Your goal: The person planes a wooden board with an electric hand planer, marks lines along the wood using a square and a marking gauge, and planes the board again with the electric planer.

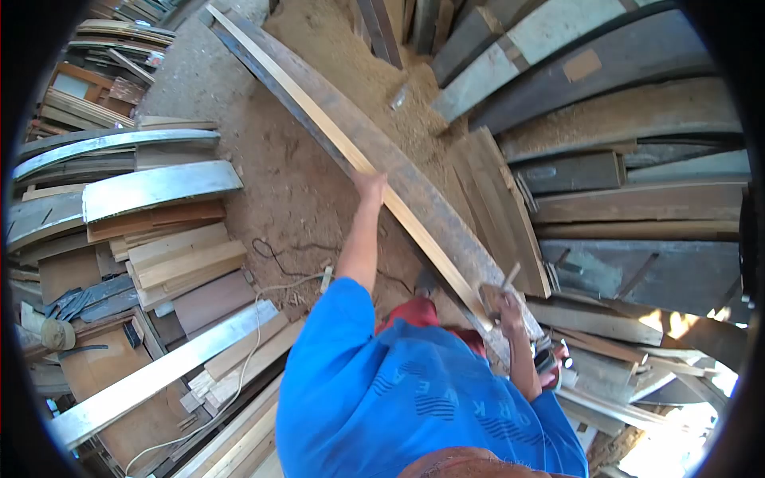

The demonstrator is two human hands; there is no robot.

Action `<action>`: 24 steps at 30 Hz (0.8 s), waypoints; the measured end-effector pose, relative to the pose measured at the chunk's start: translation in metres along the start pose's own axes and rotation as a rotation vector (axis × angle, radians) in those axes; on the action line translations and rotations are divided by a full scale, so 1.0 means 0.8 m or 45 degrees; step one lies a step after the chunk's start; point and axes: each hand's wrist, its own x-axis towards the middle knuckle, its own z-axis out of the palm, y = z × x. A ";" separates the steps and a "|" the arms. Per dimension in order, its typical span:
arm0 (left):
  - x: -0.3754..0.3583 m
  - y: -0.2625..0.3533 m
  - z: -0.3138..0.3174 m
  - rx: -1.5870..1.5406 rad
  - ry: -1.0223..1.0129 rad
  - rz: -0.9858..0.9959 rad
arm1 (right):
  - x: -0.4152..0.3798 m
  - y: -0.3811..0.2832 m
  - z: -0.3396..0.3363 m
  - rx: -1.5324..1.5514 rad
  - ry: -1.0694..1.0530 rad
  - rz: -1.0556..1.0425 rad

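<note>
A long, pale wooden strip (319, 119) lies lengthwise along a dark, worn plank (422, 199). My left hand (370, 188) is closed over the strip near its middle, with the thumb side hard to make out. Close to the strip's near end, my right hand (507, 312) is closed around a wooden tool (489, 298) with a thin bar (511, 275) sticking up from it. The lower part of this tool is partly hidden by the fingers.
Stacked boards (191, 259) fill the left side, and large planks (637, 203) lean at the right. A pale cord (256, 338) runs over the lower-left boards. Sawdust (335, 48) covers ground beyond the plank. A red and black object (550, 358) sits beside my right forearm.
</note>
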 end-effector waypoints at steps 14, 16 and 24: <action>-0.323 -0.141 -0.002 -0.020 -0.524 0.106 | 0.004 -0.129 0.026 -1.329 -0.120 -0.699; -0.400 -0.182 0.007 0.050 -0.693 0.164 | -0.017 -0.150 0.040 -1.479 -0.169 -0.587; -0.575 -0.277 0.038 0.935 -0.815 0.439 | -0.054 -0.091 0.026 -1.615 -0.476 -0.903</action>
